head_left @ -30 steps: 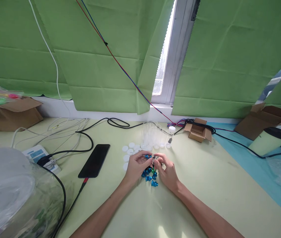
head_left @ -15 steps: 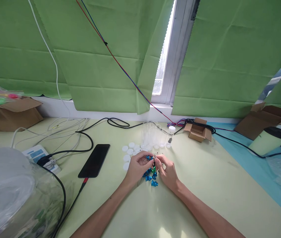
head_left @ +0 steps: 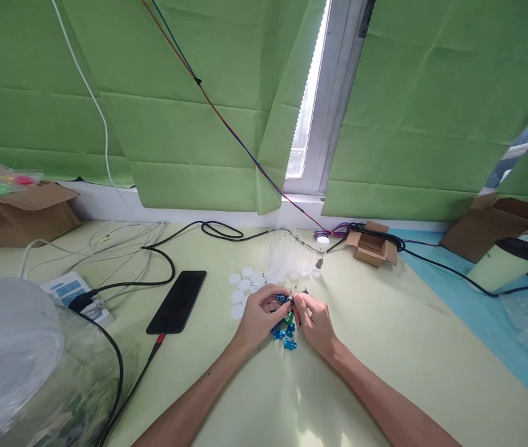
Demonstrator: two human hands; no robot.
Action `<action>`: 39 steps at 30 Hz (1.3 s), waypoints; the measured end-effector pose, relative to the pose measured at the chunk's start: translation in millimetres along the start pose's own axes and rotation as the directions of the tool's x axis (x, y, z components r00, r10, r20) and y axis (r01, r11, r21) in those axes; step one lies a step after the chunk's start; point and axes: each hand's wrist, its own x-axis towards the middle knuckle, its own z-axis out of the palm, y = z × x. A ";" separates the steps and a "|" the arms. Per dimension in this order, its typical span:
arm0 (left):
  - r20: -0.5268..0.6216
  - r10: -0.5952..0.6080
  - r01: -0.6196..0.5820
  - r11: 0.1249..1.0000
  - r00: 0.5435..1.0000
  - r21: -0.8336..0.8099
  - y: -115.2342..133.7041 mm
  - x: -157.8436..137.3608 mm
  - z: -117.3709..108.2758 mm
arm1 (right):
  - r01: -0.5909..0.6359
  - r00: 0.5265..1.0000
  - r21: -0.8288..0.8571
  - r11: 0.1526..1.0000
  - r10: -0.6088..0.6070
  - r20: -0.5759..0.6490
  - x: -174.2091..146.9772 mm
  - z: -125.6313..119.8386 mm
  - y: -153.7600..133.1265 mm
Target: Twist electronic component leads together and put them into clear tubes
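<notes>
My left hand (head_left: 258, 316) is closed, with thumb and fingers pinching a small shiny blue part (head_left: 282, 298) above the table. Facing it, my right hand (head_left: 316, 320) has its fingertips pressed together on something small and dark that I cannot make out. The two hands' fingertips nearly meet. Below them lies a small pile of blue metallic parts (head_left: 290, 344), with a green metallic part (head_left: 288, 318) among them. The left hand partly hides the pile. White round caps (head_left: 237, 297) lie just left of my left hand.
Clear plastic tubes (head_left: 278, 254) stand behind my hands, near a capped clear vial (head_left: 321, 251). A small open cardboard box (head_left: 371, 248) is farther right. A black phone (head_left: 177, 302) with a plugged-in cable lies left. Several cables run along the back, and a plastic-wrapped bundle (head_left: 22, 347) fills the left front.
My right hand's fingertips have shifted slightly to the right, away from the left hand's fingers. The left hand stays nearly in place, still on the blue part.
</notes>
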 end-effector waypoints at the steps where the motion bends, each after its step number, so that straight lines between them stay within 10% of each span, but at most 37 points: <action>1: -0.002 -0.002 0.002 1.000 1.000 -0.004 0.2 0.1 0.3 | 0.000 1.000 -0.008 1.000 0.000 -0.004 0.1 -0.1 -0.3; 12: -0.131 -0.102 0.089 0.991 0.986 -0.103 14.5 4.7 2.9 | -0.004 1.000 0.071 0.997 0.006 -0.031 -2.1 -0.5 -4.2; 39: -0.022 -0.006 0.006 1.000 1.000 0.013 -2.6 0.4 0.9 | -0.011 1.000 -0.013 1.000 0.012 0.016 0.4 -0.3 1.1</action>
